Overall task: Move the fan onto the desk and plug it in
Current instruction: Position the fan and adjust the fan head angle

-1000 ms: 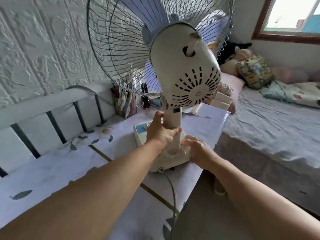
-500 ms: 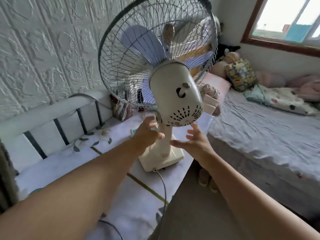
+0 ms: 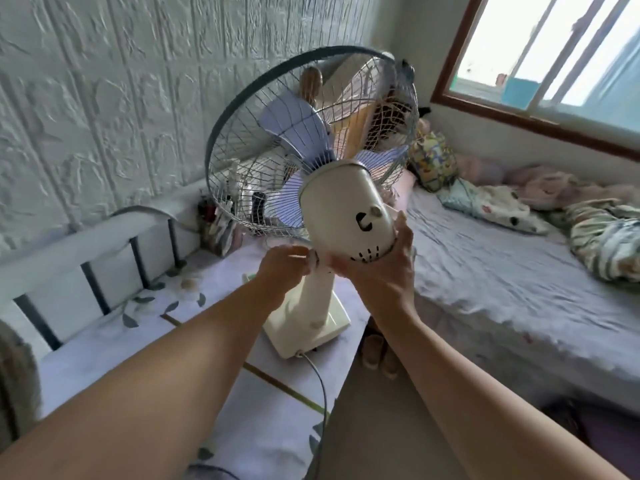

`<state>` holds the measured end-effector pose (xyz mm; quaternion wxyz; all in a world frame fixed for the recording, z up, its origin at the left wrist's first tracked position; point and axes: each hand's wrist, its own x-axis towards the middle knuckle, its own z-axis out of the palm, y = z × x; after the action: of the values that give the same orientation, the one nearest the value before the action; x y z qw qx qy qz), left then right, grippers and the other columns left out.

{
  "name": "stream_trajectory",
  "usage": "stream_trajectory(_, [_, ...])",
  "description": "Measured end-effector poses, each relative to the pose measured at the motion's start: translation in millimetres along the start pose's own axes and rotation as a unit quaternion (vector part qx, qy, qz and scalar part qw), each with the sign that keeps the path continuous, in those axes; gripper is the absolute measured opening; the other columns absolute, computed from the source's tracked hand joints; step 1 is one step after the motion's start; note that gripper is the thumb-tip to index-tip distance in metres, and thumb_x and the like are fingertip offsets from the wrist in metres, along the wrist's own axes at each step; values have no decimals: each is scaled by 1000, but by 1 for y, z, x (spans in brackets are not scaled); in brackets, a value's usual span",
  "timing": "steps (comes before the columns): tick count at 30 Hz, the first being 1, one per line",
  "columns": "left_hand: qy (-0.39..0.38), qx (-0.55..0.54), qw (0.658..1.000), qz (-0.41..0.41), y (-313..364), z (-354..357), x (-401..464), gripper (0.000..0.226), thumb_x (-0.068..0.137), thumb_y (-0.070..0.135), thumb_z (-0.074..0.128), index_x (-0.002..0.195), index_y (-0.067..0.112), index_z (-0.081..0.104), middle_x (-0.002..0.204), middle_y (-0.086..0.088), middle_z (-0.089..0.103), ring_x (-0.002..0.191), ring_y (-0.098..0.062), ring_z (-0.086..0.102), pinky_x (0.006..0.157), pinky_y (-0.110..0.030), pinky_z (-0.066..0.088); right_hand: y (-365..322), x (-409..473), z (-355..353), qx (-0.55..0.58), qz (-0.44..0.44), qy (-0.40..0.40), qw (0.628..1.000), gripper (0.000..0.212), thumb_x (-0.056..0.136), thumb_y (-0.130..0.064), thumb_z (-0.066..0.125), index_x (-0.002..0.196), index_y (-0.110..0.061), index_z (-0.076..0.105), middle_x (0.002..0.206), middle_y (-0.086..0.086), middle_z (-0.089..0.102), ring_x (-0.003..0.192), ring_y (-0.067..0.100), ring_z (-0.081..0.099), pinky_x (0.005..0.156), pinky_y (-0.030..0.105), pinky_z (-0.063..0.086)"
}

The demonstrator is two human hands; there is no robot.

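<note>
Fan [image 3: 341,216] stood upright on desk [image 3: 145,341], base near desk's right edge. Motor housing cupped from below by right hand [image 3: 381,271], fingers curled around it. Small knob at neck joint pinched by left hand [image 3: 285,270]. Cord [image 3: 320,382] trailed from base over desk front. Pen holder [image 3: 216,226] with pens seen behind grille. Bed [image 3: 502,271] located right of desk, bedding piled on it. Slippers [image 3: 379,353] seen on floor between.
</note>
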<state>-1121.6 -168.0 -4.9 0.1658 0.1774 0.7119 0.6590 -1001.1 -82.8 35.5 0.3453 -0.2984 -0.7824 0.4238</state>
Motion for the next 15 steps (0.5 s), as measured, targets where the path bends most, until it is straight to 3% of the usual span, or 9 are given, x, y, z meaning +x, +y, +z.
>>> stream_trajectory(1, [-21, -16, 995, -93, -1, 1, -1, 31, 86, 0, 56, 62, 19, 60, 53, 7, 64, 74, -21, 59, 74, -30, 50, -2, 0, 3, 3, -9, 10, 1000, 122, 34, -56, 80, 140, -32, 25, 121, -9, 42, 116, 13, 39, 90, 27, 37])
stream_trajectory(2, [-28, -10, 993, -117, -6, 0, 4, 28, 88, 4, 57, 64, 18, 60, 54, 6, 63, 71, -21, 58, 72, -29, 50, -3, 0, 5, 6, -13, 16, 1000, 116, 38, -51, 83, 138, -32, 28, 118, -10, 43, 113, 13, 41, 88, 26, 37])
stream_trajectory(5, [-30, -6, 992, -121, 4, 0, 6, 24, 90, 7, 56, 67, 16, 58, 59, 5, 63, 66, -18, 59, 66, -25, 52, -4, 3, 8, 11, -13, 27, 999, 98, 45, -43, 85, 130, -33, 36, 116, -7, 52, 105, 14, 49, 82, 26, 41])
stream_trajectory(7, [-24, 10, 993, -118, 3, 2, 10, 25, 86, 5, 60, 62, 13, 57, 65, -4, 62, 71, -24, 60, 77, -33, 55, -3, 5, 9, 17, -14, 34, 999, 94, 47, -41, 84, 129, -33, 38, 113, -7, 53, 102, 14, 51, 77, 22, 40])
stream_trajectory(9, [-19, 15, 990, -136, 3, 3, 15, 26, 82, 1, 63, 58, 10, 57, 53, -4, 63, 72, -27, 60, 85, -38, 54, -1, 6, 8, 11, -17, 42, 999, 94, 48, -40, 83, 130, -33, 37, 111, -8, 52, 101, 14, 50, 78, 24, 40])
stream_trajectory(11, [-28, 0, 987, -156, 2, 3, 20, 25, 82, -2, 62, 61, 9, 58, 37, 6, 60, 62, -22, 63, 80, -35, 56, 0, 8, 8, -3, -24, 46, 999, 96, 49, -40, 82, 133, -33, 36, 109, -12, 49, 99, 12, 48, 80, 26, 38])
stream_trajectory(15, [-6, -55, 976, -213, 4, 6, 26, 21, 86, -5, 55, 69, 7, 53, 37, 0, 58, 58, -19, 57, 72, -30, 57, 4, 8, 8, -11, -44, 51, 998, 100, 45, -44, 80, 134, -33, 37, 107, -16, 47, 97, 9, 46, 79, 23, 36])
